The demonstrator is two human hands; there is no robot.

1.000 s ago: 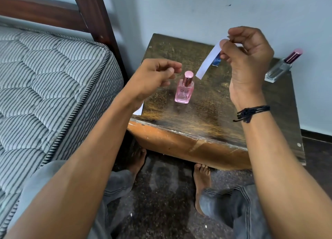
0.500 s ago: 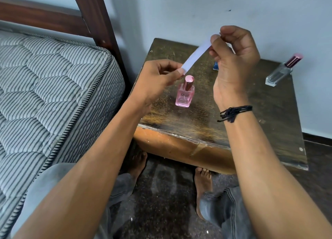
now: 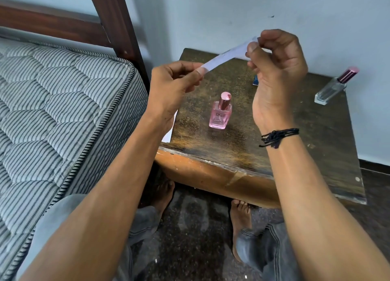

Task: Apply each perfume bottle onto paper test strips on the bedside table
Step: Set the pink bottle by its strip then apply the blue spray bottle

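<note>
trousers point(image 3: 266, 249): grey, below both forearms; cut off by the lower edge
feet: bare, on the dark speckled floor point(image 3: 194, 228) beneath the hands; the left foot point(image 3: 162, 198) is half lost in shadow under the table; the right foot point(image 3: 240, 223) is plain to see
bedside table point(image 3: 316, 143): worn dark top under both hands; its far left corner is hidden behind paper and fingers
white sheet point(image 3: 171, 130): under the left wrist at the table's left edge; only a sliver shows
left hand point(image 3: 175, 86): raised over the table's left side; thumb and forefinger pinch the lower end of the test strip point(image 3: 223, 57); the other fingers are curled beneath, partly out of sight
pink bottle point(image 3: 220, 115): upright on the table below the gap between the hands; cap on; label reads DCZ, the smaller print too fine to read
right hand point(image 3: 276, 75): higher and farther than the left, apart from it; thumb and forefinger pinch the strip's upper end; black thread band point(image 3: 278, 136) on the wrist
test strip: white, slanting between the two hands, clear of the table; both tips covered by fingertips; blurred
blue thing point(image 3: 255, 81): just behind the right palm; only a corner shows; what it is cannot be told
clear bottle point(image 3: 335, 86): right of the right hand, well apart, near the table's far right corner; dark pink cap on; looks tilted
mattress point(image 3: 52, 111): striped, left of the left arm; cut off at the frame's edge; dark bed post point(image 3: 118, 27) beyond
</note>
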